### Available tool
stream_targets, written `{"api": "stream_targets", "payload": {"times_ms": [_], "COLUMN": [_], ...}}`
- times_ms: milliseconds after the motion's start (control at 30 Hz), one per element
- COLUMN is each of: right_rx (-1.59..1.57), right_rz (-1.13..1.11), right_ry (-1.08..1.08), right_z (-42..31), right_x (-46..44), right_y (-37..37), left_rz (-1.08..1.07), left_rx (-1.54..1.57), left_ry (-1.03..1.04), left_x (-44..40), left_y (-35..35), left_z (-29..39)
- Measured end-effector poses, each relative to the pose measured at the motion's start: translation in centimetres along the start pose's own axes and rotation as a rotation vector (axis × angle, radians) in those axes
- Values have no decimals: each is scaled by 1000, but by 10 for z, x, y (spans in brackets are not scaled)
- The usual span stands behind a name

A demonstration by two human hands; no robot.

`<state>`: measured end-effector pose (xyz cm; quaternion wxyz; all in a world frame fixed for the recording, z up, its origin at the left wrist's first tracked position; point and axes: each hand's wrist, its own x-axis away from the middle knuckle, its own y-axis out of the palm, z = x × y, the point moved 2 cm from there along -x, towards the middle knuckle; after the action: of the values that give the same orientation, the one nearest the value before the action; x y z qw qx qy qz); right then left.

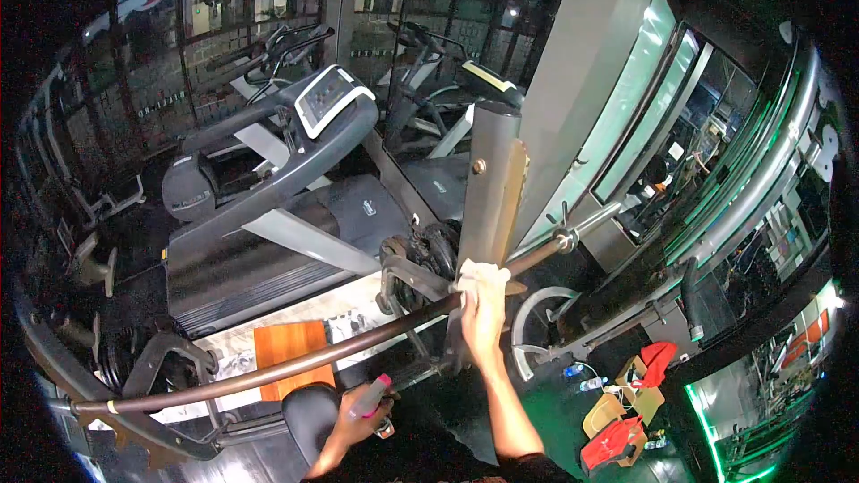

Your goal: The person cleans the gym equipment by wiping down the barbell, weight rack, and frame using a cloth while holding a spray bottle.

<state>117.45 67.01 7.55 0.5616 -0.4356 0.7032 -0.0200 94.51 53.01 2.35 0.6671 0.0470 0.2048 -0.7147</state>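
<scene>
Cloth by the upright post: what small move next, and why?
Probably slide the cloth up the post: the right hand holds it at the post's lower part, while the left hand holds the bottle apart from it.

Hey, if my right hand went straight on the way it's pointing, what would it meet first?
Probably the dark metal upright, just beyond the pale cloth in your right hand; exact depth is hard to judge from this one view.

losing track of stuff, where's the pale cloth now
Head view, just right of centre: the cloth is in the right hand, against the upright post, near the bar.
</scene>
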Motion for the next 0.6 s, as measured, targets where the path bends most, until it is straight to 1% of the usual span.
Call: {"api": "stream_targets", "payload": {"times_ms": [67,100,133,167,200,233,267,300,333,367,400,467,500,533,600], "right_rx": [-115,-118,-134,-149,-148,-298,-447,-396,-392,-300,-207,-174,-120,-13,-33], "right_rz": [-91,-93,-106,-115,-110,-85,-61,34,105,117,129,21,-67,-79,-206], "right_ry": [148,149,209,269,268,382,498,432,458,327,196,275,166,139,191], "right_z": [-6,-12,-16,-18,-18,-14,-8,17,22,23,5,39,27,9,-13], "right_x": [11,19,25,27,24,20,18,22,12,3,-19,1,3,3,10], "right_y": [-1,-5,-10,-13,-16,-21,-27,-22,-20,-25,-36,-10,-3,-4,-12], "left_rz": [-8,-20,-19,-42,-66,-65,-64,-61,-59,-76,-94,-104,-114,-117,-142], "left_rx": [-55,-111,-112,-186,-257,-257,-180,-102,-100,-108,-116,-51,10,7,-59], "left_ry": [7,5,4,26,49,53,38,23,24,20,17,-14,-48,-43,40], "left_x": [-1,1,1,-1,-3,-5,-6,-6,-6,-6,-6,-6,-7,-7,-7], "left_y": [-1,-3,-4,-5,-6,-6,-5,-5,-4,-3,-1,2,3,1,0], "left_z": [-1,-2,-3,-4,-4,-3,-2,-1,-2,-4,-5,-3,-1,2,9]}}
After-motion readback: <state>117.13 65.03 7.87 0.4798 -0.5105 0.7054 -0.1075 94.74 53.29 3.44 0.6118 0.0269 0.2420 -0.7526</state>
